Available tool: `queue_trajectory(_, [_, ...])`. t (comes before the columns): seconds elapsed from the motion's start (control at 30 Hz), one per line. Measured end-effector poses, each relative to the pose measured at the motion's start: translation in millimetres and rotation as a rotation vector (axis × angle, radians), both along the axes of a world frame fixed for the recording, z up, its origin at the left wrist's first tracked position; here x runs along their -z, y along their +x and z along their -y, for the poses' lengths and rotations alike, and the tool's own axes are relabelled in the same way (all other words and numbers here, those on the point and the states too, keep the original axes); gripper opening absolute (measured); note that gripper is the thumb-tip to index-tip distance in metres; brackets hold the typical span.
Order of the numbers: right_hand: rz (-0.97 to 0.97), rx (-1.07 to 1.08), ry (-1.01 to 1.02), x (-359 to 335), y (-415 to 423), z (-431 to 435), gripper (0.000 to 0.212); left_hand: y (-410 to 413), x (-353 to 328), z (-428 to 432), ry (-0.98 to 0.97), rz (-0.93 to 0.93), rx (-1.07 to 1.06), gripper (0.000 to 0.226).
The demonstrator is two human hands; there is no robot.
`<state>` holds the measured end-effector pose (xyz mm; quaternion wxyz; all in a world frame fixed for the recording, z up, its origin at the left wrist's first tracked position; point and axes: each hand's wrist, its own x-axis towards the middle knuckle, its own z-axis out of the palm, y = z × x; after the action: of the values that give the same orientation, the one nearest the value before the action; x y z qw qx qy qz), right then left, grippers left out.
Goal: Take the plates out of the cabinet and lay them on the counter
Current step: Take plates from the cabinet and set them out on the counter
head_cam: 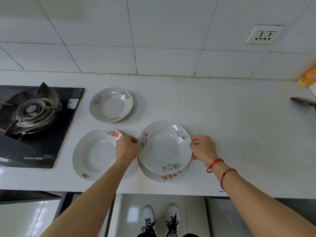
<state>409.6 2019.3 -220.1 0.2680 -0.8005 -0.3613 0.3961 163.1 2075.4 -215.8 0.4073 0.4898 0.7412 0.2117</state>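
A white plate with pink and blue flowers [165, 147] is held by its rim at both sides, with my left hand [127, 147] on its left edge and my right hand [203, 148] on its right edge. It sits tilted over a second plate with a red print [164, 177], which lies on the white speckled counter [239, 134]. A plate with fruit prints [94, 154] lies flat to the left, partly under my left forearm. Behind it rests a flowered plate [111, 104]. The cabinet is not in view.
A black gas hob [34, 124] fills the counter's left end. At the right edge are a metal utensil [302, 101] and an orange-yellow package [307, 77]. A wall socket [263, 35] sits on the tiled wall. Below the counter edge I see my shoes [160, 219].
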Motion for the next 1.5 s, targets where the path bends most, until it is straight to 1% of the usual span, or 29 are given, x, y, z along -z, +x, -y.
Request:
queue_trajectory(0.23, [-0.004, 0.023, 0.072, -23, 9, -35, 0.027, 8, -20, -44, 0.036, 0.014, 0.009, 0.024])
queue_trajectory(0.43, [-0.021, 0.042, 0.106, -31, 17, -75, 0.027, 18, -32, -84, 0.065, 0.015, 0.037, 0.021])
queue_trajectory(0.57, [-0.028, 0.038, 0.100, -29, 21, -104, 0.029, 24, -24, -113, 0.079, 0.001, 0.019, 0.018])
queue_trajectory(0.73, [-0.045, 0.017, 0.067, -18, 25, -136, 0.030, 32, -7, -148, 0.087, -0.035, 0.025, 0.023])
queue_trajectory(0.87, [-0.015, 0.006, 0.052, -4, 28, -158, 0.033, 36, 7, -169, 0.091, -0.064, 0.028, 0.027])
queue_trajectory(1.0, [0.014, -0.007, 0.033, 9, 32, -174, 0.035, 42, 19, -182, 0.096, -0.086, 0.034, 0.024])
queue_trajectory(1.1, [0.025, -0.013, 0.028, 19, 34, -181, 0.035, 46, 23, -187, 0.107, -0.127, 0.068, 0.027])
queue_trajectory(1.37, [0.022, -0.022, 0.035, 32, 38, -188, 0.034, 54, 27, -192, 0.135, -0.215, 0.142, 0.024])
queue_trajectory(1.5, [0.010, -0.010, 0.048, 34, 39, -189, 0.035, 56, 25, -192, 0.140, -0.226, 0.147, 0.023])
